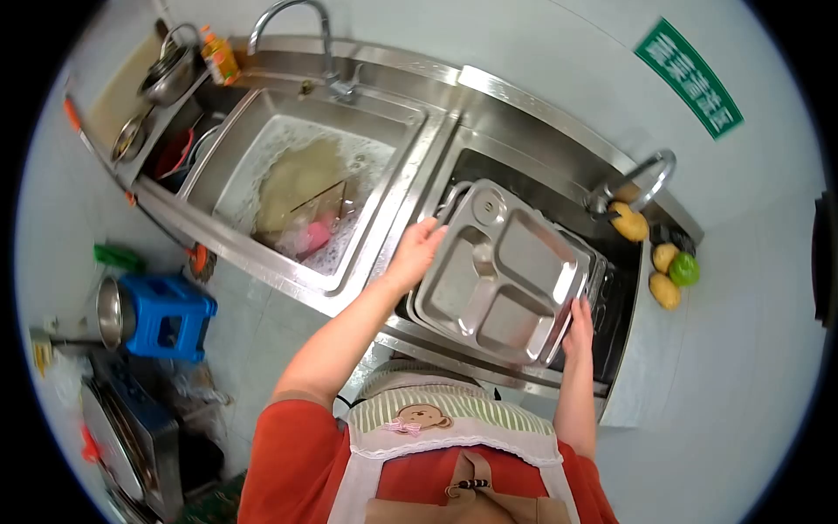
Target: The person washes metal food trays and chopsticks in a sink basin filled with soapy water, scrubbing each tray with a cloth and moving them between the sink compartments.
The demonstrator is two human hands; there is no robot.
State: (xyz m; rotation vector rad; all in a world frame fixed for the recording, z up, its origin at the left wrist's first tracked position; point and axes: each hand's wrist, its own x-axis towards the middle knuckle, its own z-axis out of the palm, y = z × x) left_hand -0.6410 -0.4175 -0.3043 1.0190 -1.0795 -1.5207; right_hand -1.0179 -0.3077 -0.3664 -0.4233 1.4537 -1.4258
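Note:
A stainless steel compartment tray [445, 288] tilts over the right-hand sink [454, 157], with the rims of more trays showing beneath it. My left hand [417, 255] is closed round its left edge, near the upper corner. On the opposite side my right hand [579, 330] grips the right edge, fingers partly hidden under the rim. How many trays are in my hands I cannot tell. A metal handle or rim peeks out behind the tray's upper left corner.
The left sink [218, 157] holds foamy, cloudy water with a pink item [312, 237] in it. Taps [327, 52] rise behind both sinks. Potatoes [665, 291] and a green pepper [684, 269] lie at right. A blue stool [170, 314] stands on the floor at left.

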